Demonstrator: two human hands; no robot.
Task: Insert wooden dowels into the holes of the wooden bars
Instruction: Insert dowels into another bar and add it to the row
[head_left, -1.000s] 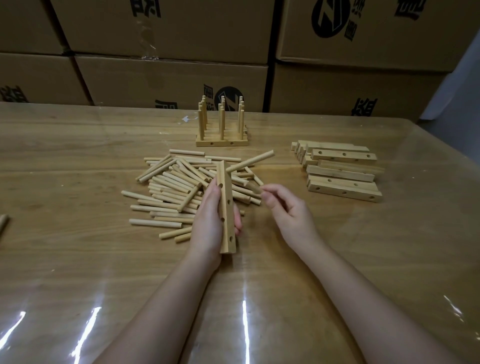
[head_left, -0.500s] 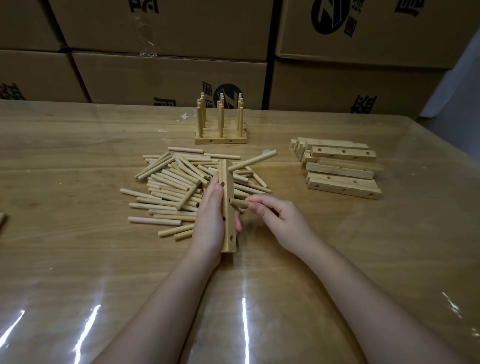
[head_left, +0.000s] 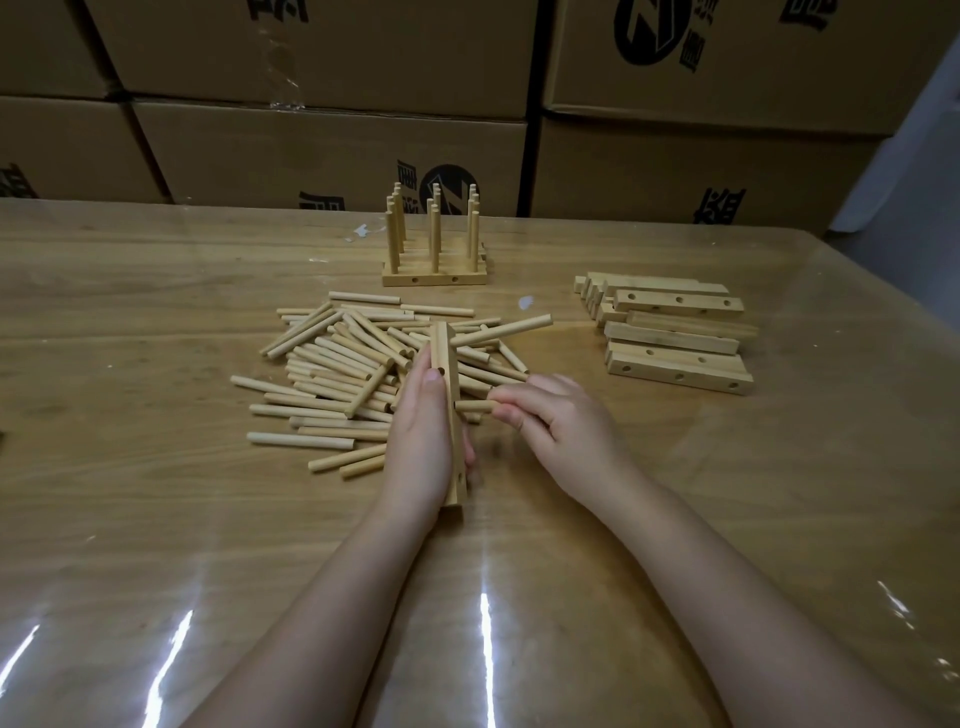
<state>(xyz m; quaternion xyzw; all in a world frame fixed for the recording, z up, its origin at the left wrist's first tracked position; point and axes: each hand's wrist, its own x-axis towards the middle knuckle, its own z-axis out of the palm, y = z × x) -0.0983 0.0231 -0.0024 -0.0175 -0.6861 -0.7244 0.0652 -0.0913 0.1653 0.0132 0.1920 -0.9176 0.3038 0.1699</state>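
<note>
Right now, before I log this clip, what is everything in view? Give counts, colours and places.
held bar: one, pale wood, centre
held dowel: one, pale wood, tip at the held bar's middle hole
loose dowels: many, pale wood, heaped left of centre
spare bars: several, pale wood, stacked at right
finished racks: several, pale wood, far centre, dowels upright
table: one, wood-brown, glossy
boxes: several, brown with black print, behind the table
left hand: grips the held bar
right hand: pinches the held dowel
</note>
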